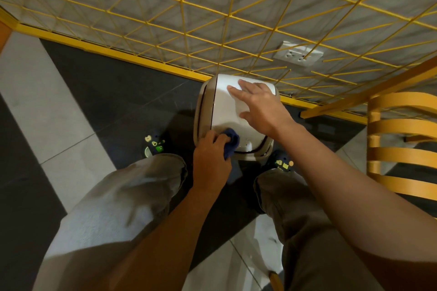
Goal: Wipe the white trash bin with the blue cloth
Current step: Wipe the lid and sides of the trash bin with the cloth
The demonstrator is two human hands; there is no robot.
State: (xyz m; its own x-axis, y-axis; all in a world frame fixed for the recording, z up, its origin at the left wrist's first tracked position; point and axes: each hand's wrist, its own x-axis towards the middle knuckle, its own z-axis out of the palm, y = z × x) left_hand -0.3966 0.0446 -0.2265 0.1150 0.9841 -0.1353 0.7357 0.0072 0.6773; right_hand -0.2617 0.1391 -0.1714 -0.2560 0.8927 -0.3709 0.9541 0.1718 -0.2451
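- I see the white trash bin a little right of the frame's centre, standing on the dark floor tile against the yellow wire grid that fills the top of the frame.
- My right hand lies flat and spread on the bin's lid, fingers pointing to the upper left, holding nothing.
- My left hand is closed around the bunched blue cloth, which presses on the lid's near edge, just below the right hand.
- Both feet in dark shoes with small charms flank the bin: one shoe left of it, the other at its lower right.
- A yellow slatted chair stands at the right edge, and a white wall socket sits behind the grid, above the bin.
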